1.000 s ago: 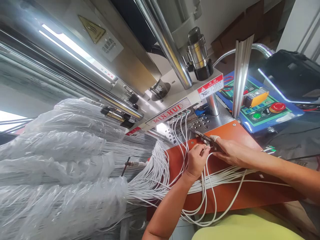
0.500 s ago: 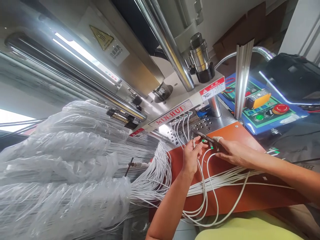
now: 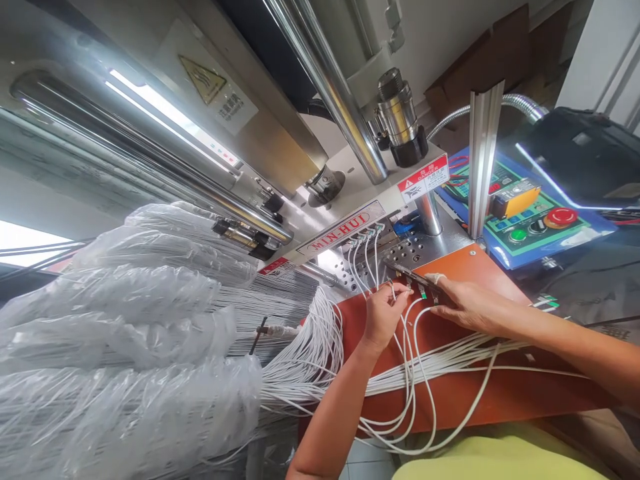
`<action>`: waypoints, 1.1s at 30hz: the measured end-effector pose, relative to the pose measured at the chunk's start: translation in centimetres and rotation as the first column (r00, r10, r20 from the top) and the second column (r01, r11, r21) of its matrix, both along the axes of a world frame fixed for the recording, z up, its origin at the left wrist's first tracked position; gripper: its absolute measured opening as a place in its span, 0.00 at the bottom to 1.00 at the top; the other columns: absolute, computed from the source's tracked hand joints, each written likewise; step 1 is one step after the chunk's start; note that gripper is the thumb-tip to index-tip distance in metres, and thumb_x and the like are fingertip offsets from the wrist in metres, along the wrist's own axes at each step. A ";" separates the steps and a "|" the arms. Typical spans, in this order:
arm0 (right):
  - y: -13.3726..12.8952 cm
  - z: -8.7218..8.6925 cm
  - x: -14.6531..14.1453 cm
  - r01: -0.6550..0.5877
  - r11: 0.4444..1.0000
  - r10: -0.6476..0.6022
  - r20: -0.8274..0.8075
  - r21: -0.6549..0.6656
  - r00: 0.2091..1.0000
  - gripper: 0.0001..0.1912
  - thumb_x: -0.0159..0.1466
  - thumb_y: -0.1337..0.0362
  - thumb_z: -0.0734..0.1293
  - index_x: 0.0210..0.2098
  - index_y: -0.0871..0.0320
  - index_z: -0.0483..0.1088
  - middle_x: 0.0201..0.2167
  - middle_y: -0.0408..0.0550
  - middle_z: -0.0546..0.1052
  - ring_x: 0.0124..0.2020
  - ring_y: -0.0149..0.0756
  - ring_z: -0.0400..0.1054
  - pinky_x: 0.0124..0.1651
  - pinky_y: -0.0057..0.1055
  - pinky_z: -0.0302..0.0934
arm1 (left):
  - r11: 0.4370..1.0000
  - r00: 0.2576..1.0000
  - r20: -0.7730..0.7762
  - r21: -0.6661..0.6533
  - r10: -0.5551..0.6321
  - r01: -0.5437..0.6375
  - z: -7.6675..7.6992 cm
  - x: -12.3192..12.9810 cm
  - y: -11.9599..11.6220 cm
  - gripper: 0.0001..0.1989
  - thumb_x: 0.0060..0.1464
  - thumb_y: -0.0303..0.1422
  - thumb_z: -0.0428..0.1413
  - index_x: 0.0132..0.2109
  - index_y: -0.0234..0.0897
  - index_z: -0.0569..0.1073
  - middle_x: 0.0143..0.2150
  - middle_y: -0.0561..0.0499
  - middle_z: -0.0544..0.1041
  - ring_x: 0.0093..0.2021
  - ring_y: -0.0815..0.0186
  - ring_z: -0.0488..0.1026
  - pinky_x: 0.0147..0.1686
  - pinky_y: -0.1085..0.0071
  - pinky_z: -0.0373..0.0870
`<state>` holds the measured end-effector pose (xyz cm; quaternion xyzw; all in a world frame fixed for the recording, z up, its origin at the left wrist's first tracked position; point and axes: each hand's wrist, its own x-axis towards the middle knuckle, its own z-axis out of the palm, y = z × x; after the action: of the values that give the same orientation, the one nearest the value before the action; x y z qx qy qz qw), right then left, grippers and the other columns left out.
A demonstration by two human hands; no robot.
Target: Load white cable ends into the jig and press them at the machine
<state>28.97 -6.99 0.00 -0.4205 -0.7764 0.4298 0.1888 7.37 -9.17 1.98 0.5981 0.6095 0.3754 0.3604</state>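
White cables (image 3: 310,360) are fanned across an orange-brown worktop (image 3: 500,397), their thin ends rising toward a row of small green-tipped connectors (image 3: 367,235) beneath a white MIN-HUI nameplate (image 3: 340,237) on a steel machine. A single cable end (image 3: 393,288) is pinched between the thumb and fingers of the left hand (image 3: 385,317), which is nearly closed and is held just above the worktop. The right hand (image 3: 475,307) is kept half open, its wrapped forefinger (image 3: 437,277) resting beside a slim dark metal bar (image 3: 405,272); whether the bar is gripped cannot be told. Loops of cable are draped below both wrists. To the left, long bundles of cable are wrapped in clear plastic film (image 3: 125,313). To the right, a green control panel with a red stop button (image 3: 560,217) is mounted on a blue base.
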 end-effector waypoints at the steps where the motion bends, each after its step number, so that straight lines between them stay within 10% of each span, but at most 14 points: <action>1: 0.0 0.0 0.0 0.002 1.000 -0.002 0.002 0.002 1.000 0.20 0.63 0.52 0.62 0.52 0.51 0.62 0.38 0.50 0.78 0.36 0.46 0.73 0.38 0.37 0.65 | 1.000 1.000 -0.024 0.018 -0.015 0.016 -0.1 0.1 0.1 0.05 0.53 0.31 0.59 0.36 0.40 0.80 0.34 0.50 0.80 0.32 0.66 0.72 0.39 0.71 0.66; 25: -0.1 0.2 -0.2 0.006 0.998 -0.008 0.039 0.055 0.999 0.22 0.64 0.53 0.62 0.55 0.55 0.60 0.37 0.53 0.78 0.35 0.45 0.74 0.37 0.35 0.64 | 0.995 0.987 -0.155 0.098 0.030 -0.015 -2.1 0.7 0.8 0.06 0.55 0.31 0.57 0.36 0.39 0.80 0.33 0.50 0.80 0.31 0.68 0.71 0.40 0.70 0.67; 33: -0.2 -0.8 -0.3 0.005 0.992 -0.012 0.051 0.127 0.999 0.26 0.65 0.54 0.61 0.61 0.52 0.56 0.43 0.53 0.77 0.41 0.48 0.74 0.42 0.39 0.66 | 0.975 0.885 0.432 -0.201 0.175 -0.095 -0.9 -0.4 1.3 0.14 0.52 0.37 0.61 0.44 0.34 0.76 0.36 0.48 0.78 0.37 0.68 0.74 0.43 0.71 0.70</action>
<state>28.65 -7.19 -0.83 -0.4221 -0.8049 0.3678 0.1967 6.95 -7.89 1.03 0.4180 0.5809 0.4724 0.5145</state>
